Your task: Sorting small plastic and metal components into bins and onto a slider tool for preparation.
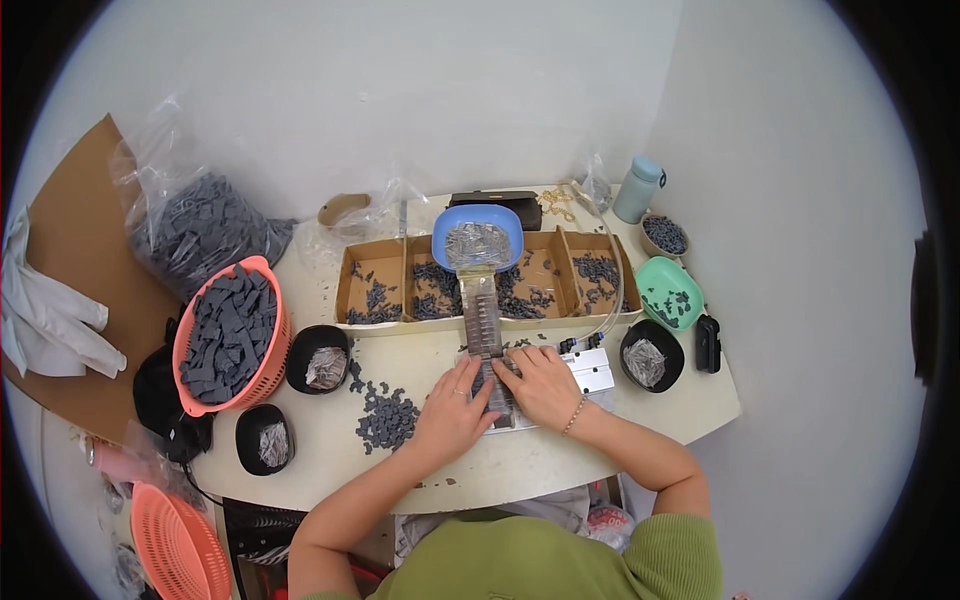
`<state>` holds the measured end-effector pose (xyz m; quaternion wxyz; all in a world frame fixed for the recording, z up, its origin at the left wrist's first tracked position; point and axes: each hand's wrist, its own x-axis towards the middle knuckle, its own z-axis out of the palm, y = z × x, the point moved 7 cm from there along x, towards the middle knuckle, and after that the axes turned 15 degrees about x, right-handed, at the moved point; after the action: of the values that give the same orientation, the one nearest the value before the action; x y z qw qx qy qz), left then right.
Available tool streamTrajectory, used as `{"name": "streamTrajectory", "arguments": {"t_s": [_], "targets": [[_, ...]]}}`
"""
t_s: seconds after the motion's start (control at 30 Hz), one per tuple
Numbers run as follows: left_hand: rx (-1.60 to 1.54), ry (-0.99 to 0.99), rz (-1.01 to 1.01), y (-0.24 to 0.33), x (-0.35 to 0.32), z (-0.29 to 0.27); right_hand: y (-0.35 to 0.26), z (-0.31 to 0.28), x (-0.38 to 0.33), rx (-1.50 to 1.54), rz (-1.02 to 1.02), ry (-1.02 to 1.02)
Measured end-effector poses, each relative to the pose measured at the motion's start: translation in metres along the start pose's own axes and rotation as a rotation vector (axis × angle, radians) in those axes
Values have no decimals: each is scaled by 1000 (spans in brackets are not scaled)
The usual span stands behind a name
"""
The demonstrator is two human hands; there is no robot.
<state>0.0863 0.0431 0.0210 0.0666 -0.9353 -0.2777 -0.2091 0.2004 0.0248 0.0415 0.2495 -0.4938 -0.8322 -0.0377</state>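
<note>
A long, narrow metal fixture (482, 315) with rows of slots runs from the blue tray toward me. My left hand (453, 412) rests along its left side, fingers stretched and slightly apart, fingertips touching the strip. From the right, my right hand (543, 388) lies over the strip's edge with fingers spread and the thumb side on the slots. Any small part under the fingertips is too small to make out. Thin silvery metal pins (476, 245) fill the blue tray (438, 237) at the strip's far end. Beside my right hand sits a silver metal block (592, 370) with hose fittings.
A divided cardboard box (355, 262) holds small grey pieces; more grey pieces (387, 418) lie loose left of my hands. Black bowls (680, 375) of pins stand on both sides. A coral basket (283, 345) of grey parts, a green bowl (694, 283) and a bottle (637, 190) stand farther out.
</note>
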Motion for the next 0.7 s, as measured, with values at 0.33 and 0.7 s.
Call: {"name": "streamTrajectory", "arguments": {"t_s": [0.33,0.7], "targets": [[-59,-23,-64,7,-8,-1,-7,0,-6,-23,0,-23],[-81,-66,-102,1,-22,-13,-21,-3,-29,87,-30,-61]]}}
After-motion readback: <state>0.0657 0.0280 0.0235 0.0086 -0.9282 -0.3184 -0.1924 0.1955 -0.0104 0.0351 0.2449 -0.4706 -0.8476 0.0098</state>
